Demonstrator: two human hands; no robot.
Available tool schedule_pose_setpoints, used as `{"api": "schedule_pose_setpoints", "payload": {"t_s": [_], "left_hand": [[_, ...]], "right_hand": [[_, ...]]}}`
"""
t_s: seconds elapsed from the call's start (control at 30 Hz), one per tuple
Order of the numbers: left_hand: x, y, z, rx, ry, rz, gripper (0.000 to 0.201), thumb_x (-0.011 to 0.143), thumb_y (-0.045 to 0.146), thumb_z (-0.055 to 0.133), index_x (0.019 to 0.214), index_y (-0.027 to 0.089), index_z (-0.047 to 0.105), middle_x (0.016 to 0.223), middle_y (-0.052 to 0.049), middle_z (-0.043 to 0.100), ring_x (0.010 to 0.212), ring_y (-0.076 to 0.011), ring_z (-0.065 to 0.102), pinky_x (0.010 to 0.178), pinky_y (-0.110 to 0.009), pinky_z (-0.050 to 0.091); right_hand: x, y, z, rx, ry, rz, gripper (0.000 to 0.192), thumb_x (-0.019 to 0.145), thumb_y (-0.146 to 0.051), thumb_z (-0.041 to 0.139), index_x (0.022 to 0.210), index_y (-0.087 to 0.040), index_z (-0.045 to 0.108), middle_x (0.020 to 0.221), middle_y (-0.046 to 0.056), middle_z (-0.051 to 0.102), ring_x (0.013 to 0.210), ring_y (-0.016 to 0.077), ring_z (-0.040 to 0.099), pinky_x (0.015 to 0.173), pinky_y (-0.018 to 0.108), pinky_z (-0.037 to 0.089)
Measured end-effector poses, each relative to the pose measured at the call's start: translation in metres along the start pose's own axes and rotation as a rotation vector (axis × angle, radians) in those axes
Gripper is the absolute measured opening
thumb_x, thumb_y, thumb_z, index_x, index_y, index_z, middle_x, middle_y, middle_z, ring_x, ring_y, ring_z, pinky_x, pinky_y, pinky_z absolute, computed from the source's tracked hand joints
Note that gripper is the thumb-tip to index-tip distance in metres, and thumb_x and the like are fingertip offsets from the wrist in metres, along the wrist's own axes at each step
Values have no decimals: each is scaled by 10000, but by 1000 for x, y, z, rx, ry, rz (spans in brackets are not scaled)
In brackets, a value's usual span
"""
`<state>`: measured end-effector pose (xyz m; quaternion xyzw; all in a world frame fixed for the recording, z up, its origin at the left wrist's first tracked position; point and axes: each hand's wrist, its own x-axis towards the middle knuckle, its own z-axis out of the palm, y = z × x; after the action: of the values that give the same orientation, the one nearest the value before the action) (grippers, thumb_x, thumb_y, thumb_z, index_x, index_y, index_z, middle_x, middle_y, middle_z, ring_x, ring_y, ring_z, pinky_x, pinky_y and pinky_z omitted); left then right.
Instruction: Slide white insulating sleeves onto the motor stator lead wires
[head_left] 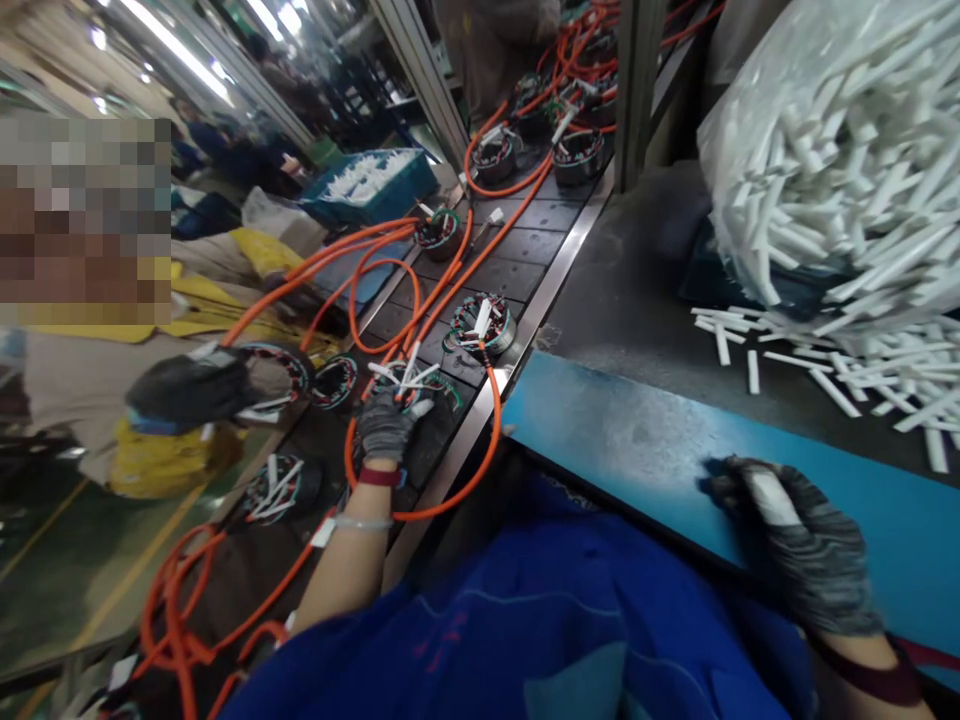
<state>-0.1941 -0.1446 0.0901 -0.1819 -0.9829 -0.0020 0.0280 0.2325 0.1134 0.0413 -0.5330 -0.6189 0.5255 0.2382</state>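
Note:
My left hand, in a grey knit glove, grips the near edge of a motor stator on the conveyor. White sleeve tubes and green wires stick up from this stator. My right hand, gloved alike and slightly blurred, is low over a blue board at the right. Its fingers are curled together. A white patch shows along one finger; whether it is tape or a held tube I cannot make out. Just beyond my left hand, another stator carries white tubes and an orange cable.
A plastic bag of white tubes stands at the right, with loose tubes spilled beside it. Orange cables loop across the conveyor. Opposite, a co-worker's gloved hand is by a stator. A blue bin holds tubes.

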Motion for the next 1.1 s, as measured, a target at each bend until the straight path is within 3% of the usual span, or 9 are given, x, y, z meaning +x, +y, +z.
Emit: {"api": "schedule_pose_setpoints", "payload": {"t_s": [0.2, 0.33, 0.47, 0.57, 0.67, 0.8, 0.93, 1.0, 1.1], "left_hand": [[25, 23, -38, 165, 87, -9, 656, 874, 532, 632, 1334, 64, 627, 1428, -295, 618, 1402, -488, 496, 1164, -669, 337], [20, 72, -55, 113, 239, 238, 743, 974, 584, 467, 1495, 57, 511, 1525, -253, 554, 1451, -410, 473, 1248, -580, 279], [33, 139, -33, -55, -87, 311, 848, 788, 682, 722, 1386, 91, 616, 1488, -225, 608, 1495, -400, 445, 1285, -513, 271], [49, 169, -22, -145, -172, 283, 840, 672, 654, 829, 1252, 63, 687, 1325, -253, 701, 1366, -439, 574, 1201, -540, 401], [54, 171, -31, -244, -201, 363, 724, 717, 613, 809, 1213, 96, 708, 1114, -152, 785, 1149, -350, 704, 1070, -483, 528], [33, 149, -57, -418, -301, 523, 612, 782, 561, 795, 1216, 136, 714, 978, -82, 803, 884, -267, 755, 830, -398, 632], [-5, 140, -62, -525, -337, 809, 598, 759, 532, 851, 1235, 195, 720, 1164, -85, 787, 1130, -308, 735, 1108, -482, 541], [-26, 151, -54, -483, -299, 1070, 633, 750, 536, 872, 1262, 197, 719, 1232, -101, 766, 1237, -331, 693, 1273, -556, 353], [-58, 178, -38, -315, -291, 1359, 659, 758, 529, 884, 1296, 189, 713, 1242, -124, 756, 1219, -343, 698, 1322, -624, 198]], "right_hand": [[-3, -6, 0, 24, -8, 21, 463, 837, -692, 667, 974, -261, 764, 850, 51, 814, 826, 298, 779, 900, 480, 617], [-4, -2, 2, 86, 11, 48, 490, 820, -719, 681, 979, -264, 769, 843, 41, 816, 829, 299, 782, 920, 487, 613], [-3, 0, 3, 75, 23, 63, 532, 797, -746, 681, 988, -258, 774, 854, 49, 819, 849, 309, 785, 903, 484, 618], [-3, -3, 4, 92, 11, 65, 538, 786, -748, 684, 986, -256, 775, 859, 52, 820, 851, 306, 787, 893, 473, 625], [-3, -6, 5, 108, 9, 38, 521, 806, -740, 669, 983, -262, 775, 850, 48, 818, 841, 302, 785, 896, 477, 622], [-4, -9, 7, 65, 20, 1, 504, 810, -733, 665, 958, -265, 780, 838, 51, 817, 851, 314, 785, 920, 497, 607], [-5, -11, 7, 48, 28, -26, 506, 840, -729, 640, 969, -260, 780, 827, 51, 814, 844, 302, 779, 905, 490, 601], [-5, -14, 6, 31, 29, -46, 491, 867, -717, 629, 982, -263, 779, 836, 49, 815, 854, 292, 776, 926, 489, 586], [-6, -18, 6, 27, 16, -49, 475, 887, -704, 632, 985, -262, 777, 841, 48, 814, 832, 268, 773, 897, 459, 593]]}}
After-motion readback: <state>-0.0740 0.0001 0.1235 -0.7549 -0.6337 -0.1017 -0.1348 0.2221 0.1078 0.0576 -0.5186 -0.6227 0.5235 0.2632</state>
